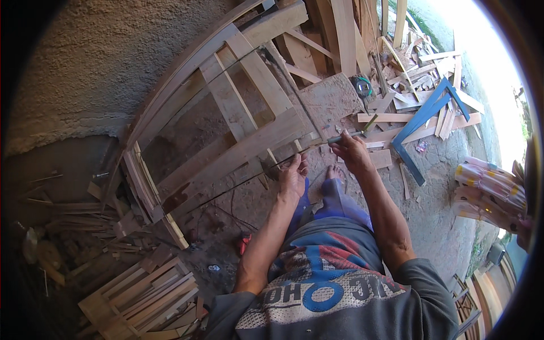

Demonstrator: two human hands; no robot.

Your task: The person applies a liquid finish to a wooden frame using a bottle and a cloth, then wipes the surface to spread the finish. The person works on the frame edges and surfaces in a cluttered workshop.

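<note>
My right hand (353, 153) is closed around a slim grey-green tool (340, 138), held level just beyond my feet. Its exact kind is unclear. To the left, my left hand (294, 175) has its fingers curled together beside a thin dark edge or rod; whatever they may hold is too small to make out. Both hands are close to the near right corner of a large wooden frame (260, 136) built of flat pale boards, with crosspieces spanning it. My bare foot (334, 172) shows on the ground between the hands.
Beyond my right hand, a black and teal tape measure (361, 86) rests on a board. Blue angled pieces (420, 122) lie on scrap wood to the right. Slatted wood (141, 297) is stacked at lower left. A person in patterned clothing (490, 190) is at the right edge.
</note>
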